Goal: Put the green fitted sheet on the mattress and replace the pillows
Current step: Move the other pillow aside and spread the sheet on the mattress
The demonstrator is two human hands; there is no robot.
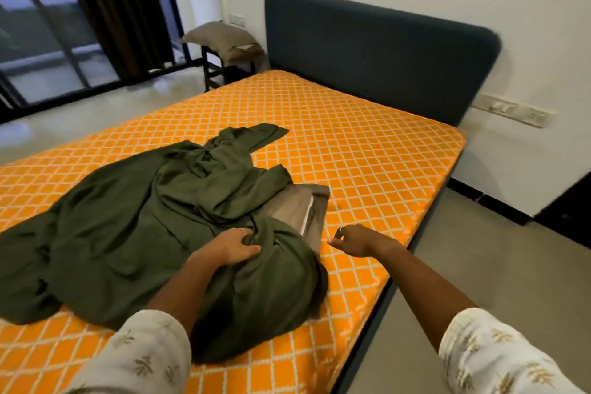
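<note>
While the green sheet (134, 227) lies bunched in a heap on the near half of the orange mattress (367, 150), none of its corners is fitted, so the task appears to stand at its first step: sorting out the cloth. The left hand (232, 246) rests on the heap, its fingers curled into a fold of the sheet and gripping it. The right hand (353, 240) hangs above bare mattress just beside the heap, fingers loosely curled toward the thumb and holding nothing. One brown pillow (300, 211) lies on the mattress, partly buried under the sheet; a second pillow (224, 38) sits on a stool (212, 73) beside the dark headboard (383, 51). By judgement, the next move calls for finding a corner of the sheet, clearing the buried pillow away, and spreading the cloth open. The heap's long axis runs roughly across the bed, from the left edge of the view toward the near right side, with one loose flap pointing toward the headboard. No elastic corner can be told apart.
</note>
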